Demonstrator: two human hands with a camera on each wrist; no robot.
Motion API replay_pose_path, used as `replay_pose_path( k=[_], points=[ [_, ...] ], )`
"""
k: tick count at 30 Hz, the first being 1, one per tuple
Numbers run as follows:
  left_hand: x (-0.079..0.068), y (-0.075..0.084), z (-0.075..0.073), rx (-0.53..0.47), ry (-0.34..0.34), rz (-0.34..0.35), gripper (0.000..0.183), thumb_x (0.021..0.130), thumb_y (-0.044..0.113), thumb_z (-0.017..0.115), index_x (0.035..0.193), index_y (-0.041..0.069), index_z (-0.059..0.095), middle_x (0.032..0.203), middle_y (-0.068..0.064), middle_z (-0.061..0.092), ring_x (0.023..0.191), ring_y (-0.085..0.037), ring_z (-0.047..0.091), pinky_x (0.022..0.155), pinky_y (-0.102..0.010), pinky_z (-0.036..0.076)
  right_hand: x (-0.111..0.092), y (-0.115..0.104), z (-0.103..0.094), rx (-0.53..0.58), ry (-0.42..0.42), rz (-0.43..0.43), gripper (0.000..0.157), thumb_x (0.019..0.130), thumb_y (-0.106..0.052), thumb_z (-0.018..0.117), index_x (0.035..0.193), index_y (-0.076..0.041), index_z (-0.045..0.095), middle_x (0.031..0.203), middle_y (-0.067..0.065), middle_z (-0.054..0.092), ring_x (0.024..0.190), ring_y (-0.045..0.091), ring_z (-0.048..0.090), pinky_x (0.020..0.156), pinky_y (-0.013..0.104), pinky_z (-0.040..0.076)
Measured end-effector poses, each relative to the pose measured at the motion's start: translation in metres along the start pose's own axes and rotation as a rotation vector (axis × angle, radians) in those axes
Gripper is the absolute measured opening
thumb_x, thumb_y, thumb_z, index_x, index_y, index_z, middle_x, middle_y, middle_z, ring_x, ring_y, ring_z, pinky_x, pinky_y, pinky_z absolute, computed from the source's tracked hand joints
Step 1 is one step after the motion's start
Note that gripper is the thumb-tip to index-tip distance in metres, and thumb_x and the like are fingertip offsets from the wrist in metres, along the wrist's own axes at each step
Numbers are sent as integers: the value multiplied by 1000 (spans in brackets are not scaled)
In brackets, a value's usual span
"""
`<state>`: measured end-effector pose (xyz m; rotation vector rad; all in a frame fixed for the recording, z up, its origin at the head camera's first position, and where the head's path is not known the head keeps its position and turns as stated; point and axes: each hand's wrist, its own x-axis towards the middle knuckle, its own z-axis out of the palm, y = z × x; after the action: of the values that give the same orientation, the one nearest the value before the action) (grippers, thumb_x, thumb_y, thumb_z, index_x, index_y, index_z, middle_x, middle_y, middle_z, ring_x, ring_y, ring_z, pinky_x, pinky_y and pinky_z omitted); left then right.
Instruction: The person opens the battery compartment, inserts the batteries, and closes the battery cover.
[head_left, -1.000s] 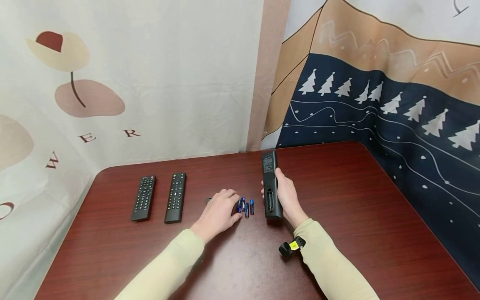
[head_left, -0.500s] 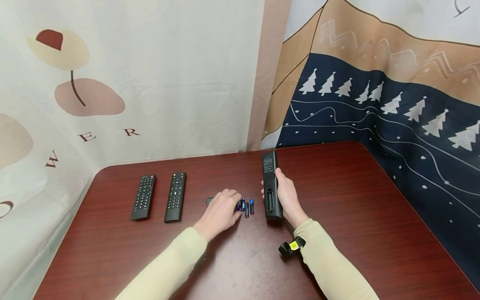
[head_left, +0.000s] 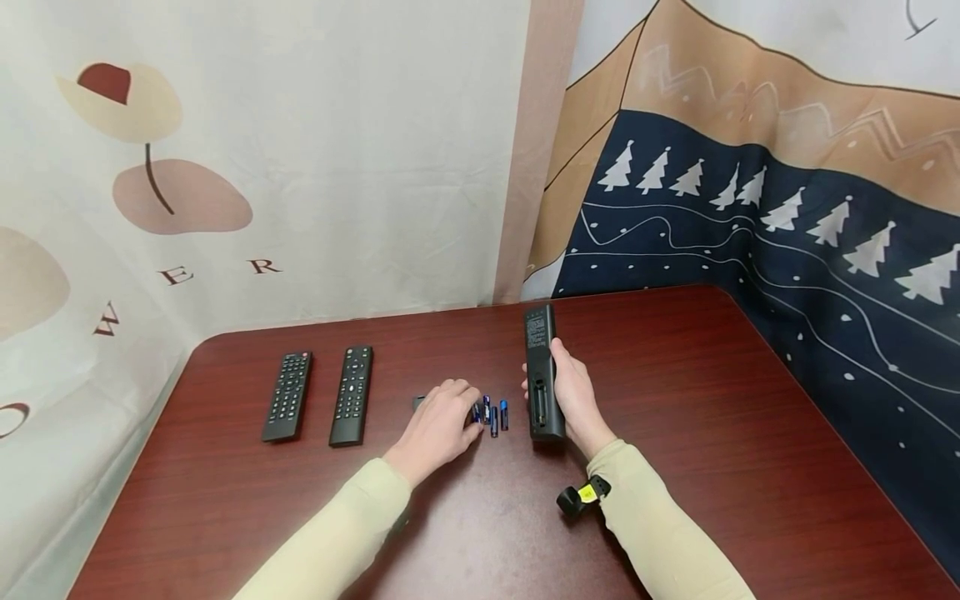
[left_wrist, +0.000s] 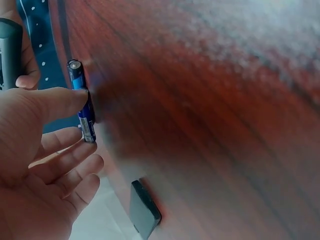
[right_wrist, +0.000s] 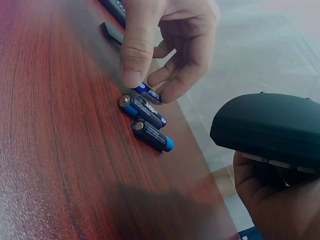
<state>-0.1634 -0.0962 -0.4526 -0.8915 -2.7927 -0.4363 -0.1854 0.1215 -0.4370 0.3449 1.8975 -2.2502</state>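
My left hand (head_left: 441, 421) pinches a blue battery (right_wrist: 148, 92) between thumb and fingertips, low over the table. Beside it lie several more blue-and-black batteries (head_left: 493, 421), close together; one battery (right_wrist: 152, 136) shows clearly in the right wrist view. My right hand (head_left: 576, 396) grips a black remote control (head_left: 538, 350), back side up and tilted, its battery compartment uncovered. Inside the compartment, it is too small to tell details. A small dark flat piece, like a battery cover (left_wrist: 145, 207), lies by my left hand, mostly hidden by it in the head view.
Two black remote controls (head_left: 287, 396) lie buttons up on the left of the reddish-brown table (head_left: 675, 375). Printed curtains (head_left: 375, 167) hang along the table's far and right edges. A black wrist camera (head_left: 573, 498) juts from the right sleeve.
My left hand shifts only slightly at the batteries, its fingers staying around one of them. The right hand and its remote control stay in place.
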Motion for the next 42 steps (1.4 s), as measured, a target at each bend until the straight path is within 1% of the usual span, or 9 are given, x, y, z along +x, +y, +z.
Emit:
replay_pose_path(
  k=[5,10,16,21,26,30,34,37,42],
  points=[
    [-1,1,-3,-14,10,-9,31,83,19,87,106,4,71,101,-6,67,93,-25,60,82,-42,55,0,1,1,-2,-1,-8,65,111,-52,31,154,-5,41,134,28,59,83,21,70,73,30,59],
    [-2,4,-7,-52,16,-21,30,85,16,85,108,3,71,105,-8,68,98,-26,61,89,-43,55,0,1,3,19,-1,-14,64,111,-51,31,152,-3,44,129,26,62,82,22,70,72,32,59],
    [-4,9,-12,-124,65,-36,29,85,14,84,108,3,71,106,-8,68,101,-28,63,94,-44,54,0,1,6,16,4,-3,64,111,-52,31,151,-4,46,130,26,62,82,21,70,73,32,59],
    [-6,15,-15,-155,106,-35,29,85,13,82,109,2,71,108,-7,69,103,-27,63,95,-43,53,-1,1,8,13,2,-3,63,111,-50,30,150,-4,46,131,28,61,81,21,70,71,31,59],
    [-5,22,-20,-182,148,-36,29,85,13,82,110,4,71,108,-6,68,102,-26,63,92,-41,54,-3,1,10,24,-6,-14,62,112,-49,30,148,-2,49,129,29,62,77,19,70,69,31,59],
    [-4,29,-25,-202,183,-24,28,84,11,82,110,5,71,108,-5,69,102,-26,63,90,-40,54,-3,3,11,26,-14,-20,63,111,-50,30,147,-2,50,129,29,62,80,22,70,70,31,59],
    [-2,35,-27,-213,196,-13,28,84,10,82,110,5,71,109,-5,69,103,-26,64,93,-41,54,-4,2,13,31,-14,-28,63,111,-51,31,147,-2,50,130,30,62,83,24,71,71,31,59],
    [-1,39,-28,-225,198,-20,29,84,11,83,110,4,72,110,-5,69,104,-26,64,93,-40,54,-5,2,15,39,-17,-36,63,111,-50,31,147,-2,51,130,31,62,83,24,71,71,31,59],
    [1,45,-28,-274,213,-35,28,84,10,83,109,4,72,112,-4,69,105,-24,63,90,-39,55,-6,2,16,50,-32,-32,64,111,-51,30,147,-1,50,129,31,61,79,20,70,72,32,59]
  ],
)
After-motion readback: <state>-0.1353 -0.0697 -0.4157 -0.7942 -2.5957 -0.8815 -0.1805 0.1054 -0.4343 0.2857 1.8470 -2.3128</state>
